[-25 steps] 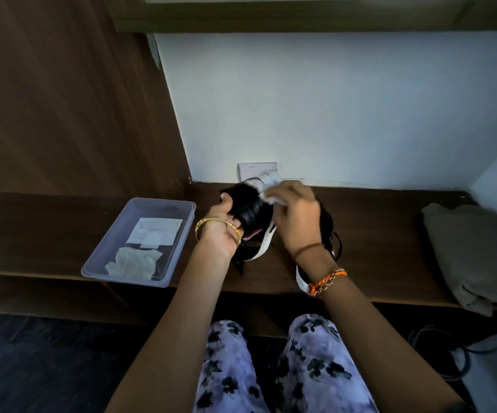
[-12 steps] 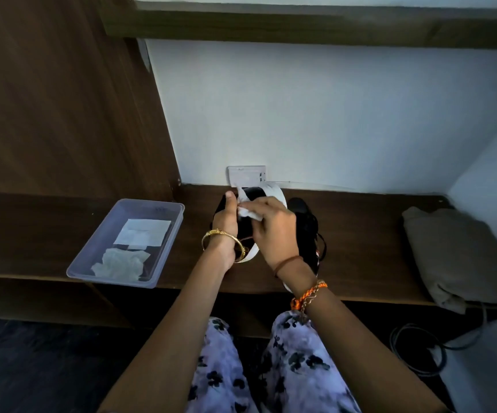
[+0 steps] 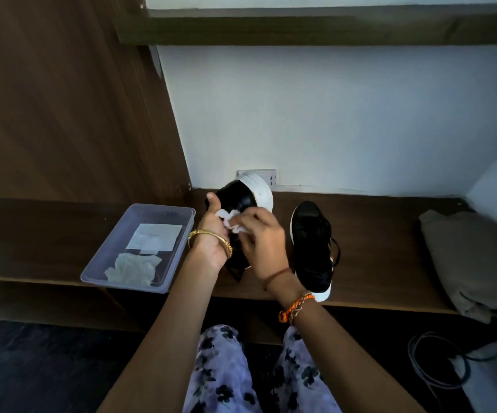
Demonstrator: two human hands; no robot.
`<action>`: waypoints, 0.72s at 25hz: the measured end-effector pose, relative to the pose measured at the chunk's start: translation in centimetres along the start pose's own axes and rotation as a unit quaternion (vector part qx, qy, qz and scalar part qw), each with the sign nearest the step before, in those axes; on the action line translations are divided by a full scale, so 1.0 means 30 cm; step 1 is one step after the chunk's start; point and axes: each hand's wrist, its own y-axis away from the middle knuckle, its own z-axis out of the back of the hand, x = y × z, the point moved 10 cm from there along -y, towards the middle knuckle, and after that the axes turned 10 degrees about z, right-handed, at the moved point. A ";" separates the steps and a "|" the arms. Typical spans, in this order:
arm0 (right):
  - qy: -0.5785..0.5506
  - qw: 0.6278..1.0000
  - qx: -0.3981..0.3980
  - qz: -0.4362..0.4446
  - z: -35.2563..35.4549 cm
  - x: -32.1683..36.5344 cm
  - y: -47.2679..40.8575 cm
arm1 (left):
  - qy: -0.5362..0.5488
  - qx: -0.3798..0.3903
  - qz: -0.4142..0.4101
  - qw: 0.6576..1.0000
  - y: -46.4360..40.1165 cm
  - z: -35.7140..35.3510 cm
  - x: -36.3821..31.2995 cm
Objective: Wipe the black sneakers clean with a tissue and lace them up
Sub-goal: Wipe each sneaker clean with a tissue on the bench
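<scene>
Left hand [image 3: 211,234] grips the raised sneaker [image 3: 241,198] toe-up, long axis pointing away; right hand [image 3: 259,242] pinches the tissue [image 3: 231,223] against its upper, the second sneaker [image 3: 311,245] flat just right of that grip.

Both forearms reach forward and slightly inward from the lower edge of the view, bare to the elbow, meeting above the lap. The left hand [image 3: 211,234] is raised with its palm turned toward the right, thumb pointing up and fingers wrapped round the sneaker [image 3: 241,198] it holds off the shelf. A gold bangle sits at that wrist. The right hand [image 3: 263,242] lies just beside it, back of the hand up, fingers bent and pinching a crumpled tissue [image 3: 231,222] against the sneaker. Its wrist carries a thin dark thread and, further down, an orange braided band.
</scene>
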 end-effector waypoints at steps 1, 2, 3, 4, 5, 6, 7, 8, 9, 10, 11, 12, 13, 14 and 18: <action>0.008 0.999 -0.024 -0.023 0.023 -0.044 -0.022 | 0.005 0.003 -0.002 1.000 0.005 0.002 -0.015; 0.013 0.997 -0.052 -0.062 0.054 -0.097 -0.048 | 0.021 0.001 -0.001 1.000 0.004 0.006 -0.028; 0.013 0.991 -0.080 -0.103 0.085 -0.150 -0.069 | 0.036 0.000 0.003 0.999 0.013 0.001 -0.033; 0.011 0.986 -0.099 -0.131 0.105 -0.188 -0.085 | 0.048 -0.003 0.005 0.999 0.019 -0.001 -0.036; 0.006 0.986 -0.106 -0.132 0.105 -0.195 -0.099 | 0.057 -0.002 0.010 0.998 0.022 -0.007 -0.036; 0.002 0.989 -0.100 -0.111 0.086 -0.172 -0.108 | 0.055 -0.006 0.016 0.998 0.012 -0.005 -0.034; -0.008 0.993 -0.083 -0.088 0.051 -0.137 -0.105 | 0.051 -0.007 0.020 0.998 0.007 -0.006 -0.034; -0.021 0.995 -0.064 -0.073 0.010 -0.101 -0.087 | 0.044 -0.009 0.019 0.999 -0.002 0.002 -0.037; -0.031 0.997 -0.048 -0.059 -0.028 -0.069 -0.059 | 0.043 -0.008 0.022 0.999 -0.002 0.009 -0.039; -0.036 0.998 -0.037 -0.038 -0.052 -0.040 -0.034 | 0.037 -0.013 0.025 0.999 -0.008 0.027 -0.040; -0.036 0.999 -0.032 -0.017 -0.060 -0.028 -0.027 | 0.032 -0.015 0.024 0.999 -0.005 0.038 -0.046; -0.032 0.999 -0.037 -0.011 -0.054 -0.042 -0.039 | 0.020 -0.022 0.015 0.999 -0.013 0.054 -0.056; -0.027 0.998 -0.058 -0.029 -0.036 -0.081 -0.062 | 0.013 -0.028 0.009 0.999 -0.013 0.064 -0.064; -0.023 0.994 -0.089 -0.066 -0.006 -0.125 -0.089 | 0.006 -0.035 0.005 0.999 -0.019 0.073 -0.069; -0.038 0.987 -0.120 -0.098 0.004 -0.149 -0.100 | -0.019 -0.083 -0.019 0.996 -0.036 0.085 -0.087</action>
